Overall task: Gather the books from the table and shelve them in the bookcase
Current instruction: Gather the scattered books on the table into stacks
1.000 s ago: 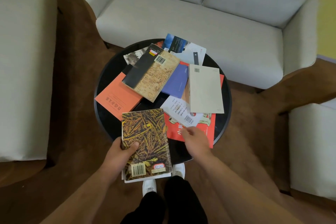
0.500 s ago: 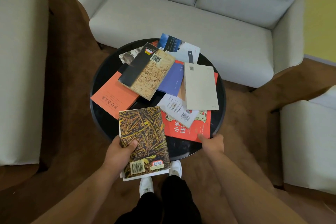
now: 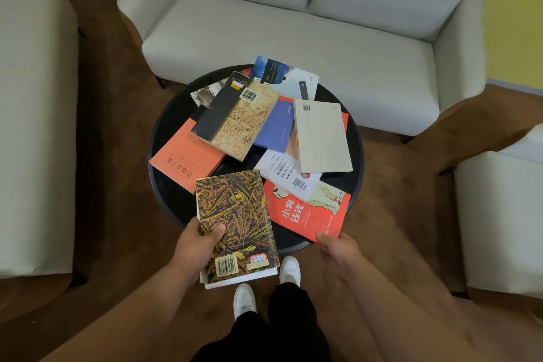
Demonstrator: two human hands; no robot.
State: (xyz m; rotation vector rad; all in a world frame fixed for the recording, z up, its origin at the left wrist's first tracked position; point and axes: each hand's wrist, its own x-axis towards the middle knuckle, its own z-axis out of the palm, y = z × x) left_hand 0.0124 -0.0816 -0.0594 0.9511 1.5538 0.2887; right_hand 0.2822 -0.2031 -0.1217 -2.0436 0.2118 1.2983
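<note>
A round black table (image 3: 167, 182) carries several scattered books. My left hand (image 3: 197, 244) grips a small stack topped by a brown-and-yellow wheat-pattern book (image 3: 238, 220), held over the table's near edge. My right hand (image 3: 338, 248) pinches the near corner of a red book (image 3: 311, 214) with white characters, which still lies on the table. Beyond it lie a white barcoded book (image 3: 286, 175), a cream book (image 3: 321, 135), a blue book (image 3: 276, 126), a tan-and-black book (image 3: 238, 117) and an orange book (image 3: 183, 160).
A light grey sofa (image 3: 293, 26) stands behind the table. Grey seats flank it at left (image 3: 32, 126) and right (image 3: 499, 214). Brown carpet surrounds the table. My white shoes (image 3: 244, 300) are just under its near edge. No bookcase is in view.
My right hand slid from the white barcoded book down to the red book's near corner and closed on it. The left hand kept holding its stack.
</note>
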